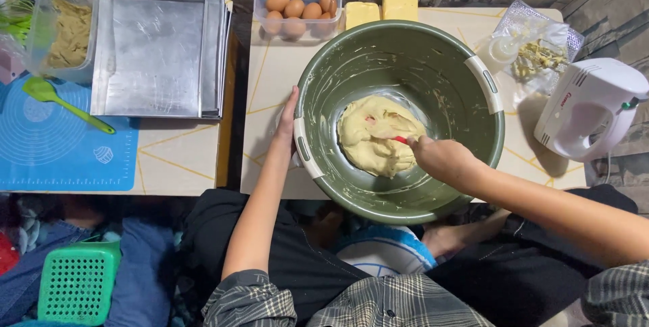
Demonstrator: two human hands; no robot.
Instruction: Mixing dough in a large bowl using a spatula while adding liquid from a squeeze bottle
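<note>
A big green mixing bowl point(351, 63) with white handles stands on a low table, and a lump of pale yellow dough point(374, 134) lies in its bottom. My left hand point(286, 119) grips the bowl's left rim by the white handle. Inside the bowl, my right hand point(439, 158) is closed around a red-handled tool point(401, 140) whose tip is pressed into the dough; the rest of the tool is hidden by my fingers.
Behind the bowl sit a clear tub of brown eggs point(297, 3) and two butter blocks point(382, 6). A white hand mixer point(589, 107) and a plastic bag point(534, 46) lie at right. Left are stacked metal trays point(159, 50), a tub of dough point(61, 33), a green spatula point(64, 103) on a blue mat point(61, 151), and a green basket point(78, 280).
</note>
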